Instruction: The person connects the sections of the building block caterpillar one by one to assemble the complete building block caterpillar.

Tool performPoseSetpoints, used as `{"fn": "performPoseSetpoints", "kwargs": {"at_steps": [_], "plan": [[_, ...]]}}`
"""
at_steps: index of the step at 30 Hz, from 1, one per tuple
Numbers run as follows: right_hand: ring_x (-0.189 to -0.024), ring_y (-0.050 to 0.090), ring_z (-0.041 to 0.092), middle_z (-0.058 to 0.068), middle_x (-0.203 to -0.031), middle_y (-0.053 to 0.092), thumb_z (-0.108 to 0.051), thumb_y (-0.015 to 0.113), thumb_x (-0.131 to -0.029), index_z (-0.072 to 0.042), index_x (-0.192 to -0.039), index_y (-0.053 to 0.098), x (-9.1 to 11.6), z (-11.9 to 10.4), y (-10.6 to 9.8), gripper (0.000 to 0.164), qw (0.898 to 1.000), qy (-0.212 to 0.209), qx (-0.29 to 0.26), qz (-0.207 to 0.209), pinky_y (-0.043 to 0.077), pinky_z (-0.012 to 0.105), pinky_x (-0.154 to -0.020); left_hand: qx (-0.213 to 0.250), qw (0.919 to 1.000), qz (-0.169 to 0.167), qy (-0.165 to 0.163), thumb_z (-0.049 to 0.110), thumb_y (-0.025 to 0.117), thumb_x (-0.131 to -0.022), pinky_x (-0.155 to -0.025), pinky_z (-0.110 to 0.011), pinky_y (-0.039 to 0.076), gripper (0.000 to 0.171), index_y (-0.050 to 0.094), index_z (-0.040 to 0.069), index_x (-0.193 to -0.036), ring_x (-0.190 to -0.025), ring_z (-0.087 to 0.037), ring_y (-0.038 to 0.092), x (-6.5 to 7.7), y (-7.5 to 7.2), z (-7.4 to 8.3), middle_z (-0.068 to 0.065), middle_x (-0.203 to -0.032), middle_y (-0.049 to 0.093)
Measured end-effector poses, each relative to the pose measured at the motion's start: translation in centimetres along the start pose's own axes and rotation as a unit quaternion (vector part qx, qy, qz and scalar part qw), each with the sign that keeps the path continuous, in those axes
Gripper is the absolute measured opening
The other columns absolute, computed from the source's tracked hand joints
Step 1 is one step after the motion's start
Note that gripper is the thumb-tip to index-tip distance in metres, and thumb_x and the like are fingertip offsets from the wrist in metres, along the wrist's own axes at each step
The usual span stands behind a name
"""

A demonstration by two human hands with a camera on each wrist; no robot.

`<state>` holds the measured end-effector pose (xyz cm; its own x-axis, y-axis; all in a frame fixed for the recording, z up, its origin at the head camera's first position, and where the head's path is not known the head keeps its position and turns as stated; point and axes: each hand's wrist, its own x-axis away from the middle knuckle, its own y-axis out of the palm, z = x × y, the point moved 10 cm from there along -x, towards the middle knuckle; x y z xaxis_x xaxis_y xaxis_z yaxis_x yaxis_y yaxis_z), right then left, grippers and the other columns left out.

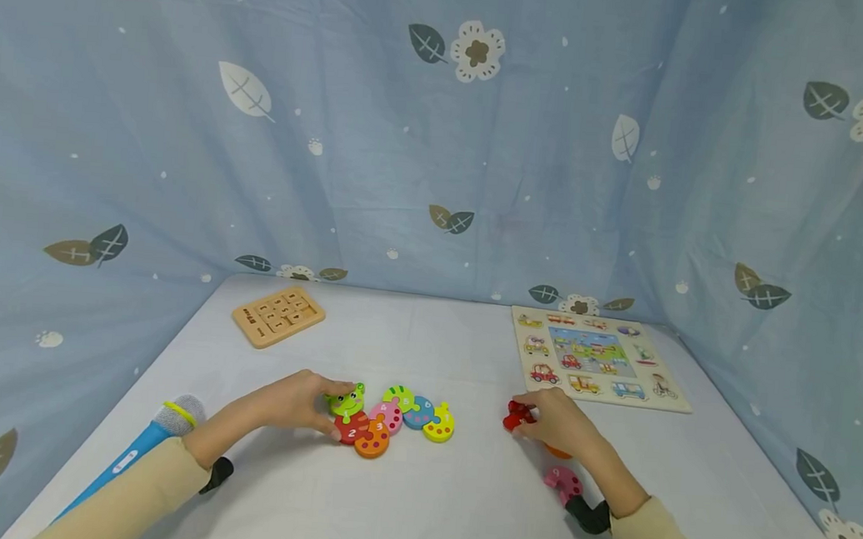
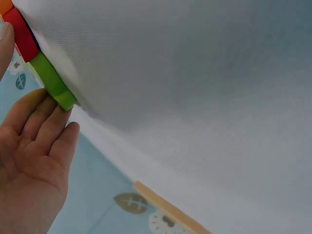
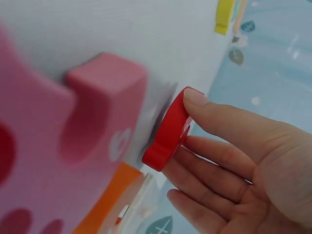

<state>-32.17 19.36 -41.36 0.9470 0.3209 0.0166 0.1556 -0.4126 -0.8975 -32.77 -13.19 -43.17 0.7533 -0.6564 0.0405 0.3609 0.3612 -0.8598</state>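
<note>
A wooden number caterpillar puzzle (image 1: 418,415) lies joined in a wavy row in the middle of the table, with a green frog-like head (image 1: 347,402) at its left end. My left hand (image 1: 298,402) holds that end, fingers at the head and thumb by the red piece (image 2: 22,35) numbered 2. To the right, my right hand (image 1: 559,420) pinches a loose red puzzle piece (image 3: 168,131) between thumb and fingers, tilted on edge. Near that wrist lie a pink piece (image 1: 563,482) and an orange piece (image 1: 558,452), partly hidden by the hand.
A wooden number slide board (image 1: 278,317) lies at the back left. A vehicle picture puzzle board (image 1: 601,361) lies at the back right. At the left edge a blue toy microphone (image 1: 137,449) passes partly under the left arm. Patterned blue cloth (image 1: 441,136) surrounds the white table.
</note>
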Motion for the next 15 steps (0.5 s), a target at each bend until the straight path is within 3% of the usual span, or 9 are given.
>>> {"fn": "performPoseSetpoints", "kwargs": {"at_steps": [3, 8, 15], "plan": [[-0.092, 0.059, 0.020, 0.014, -0.112, 0.068, -0.012, 0.083, -0.075, 0.001, -0.115, 0.069, -0.2, -0.6, 0.0, 0.045, 1.000, -0.013, -0.005, -0.005, 0.051, 0.027, -0.069, 0.011, 0.9999, -0.001, -0.001, 0.044, 0.081, -0.073, -0.104, -0.048, 0.040, 0.077, 0.057, 0.004, -0.134, -0.129, -0.032, 0.047, 0.1, 0.0, 0.0, -0.009, -0.138, 0.054], [-0.096, 0.060, 0.023, 0.013, -0.114, 0.069, -0.013, 0.083, -0.076, 0.000, -0.116, 0.069, -0.7, -1.8, 0.1, 0.044, 1.000, -0.017, -0.013, -0.013, 0.053, 0.031, -0.076, 0.014, 0.9999, -0.006, 0.003, 0.041, 0.081, -0.075, -0.103, -0.050, 0.040, 0.073, 0.057, 0.005, -0.134, -0.128, -0.034, 0.048, 0.0, -0.2, -0.1, -0.009, -0.137, 0.055], [-0.084, 0.056, 0.020, 0.009, -0.109, 0.070, -0.012, 0.082, -0.077, -0.003, -0.115, 0.071, -2.0, -3.7, 0.3, 0.041, 0.998, -0.060, -0.007, -0.027, 0.049, 0.025, -0.068, 0.024, 0.9996, -0.013, 0.000, 0.040, 0.082, -0.074, -0.102, -0.053, 0.040, 0.073, 0.057, 0.006, -0.134, -0.128, -0.036, 0.047, -0.1, -0.1, -0.4, -0.010, -0.135, 0.056]]}}
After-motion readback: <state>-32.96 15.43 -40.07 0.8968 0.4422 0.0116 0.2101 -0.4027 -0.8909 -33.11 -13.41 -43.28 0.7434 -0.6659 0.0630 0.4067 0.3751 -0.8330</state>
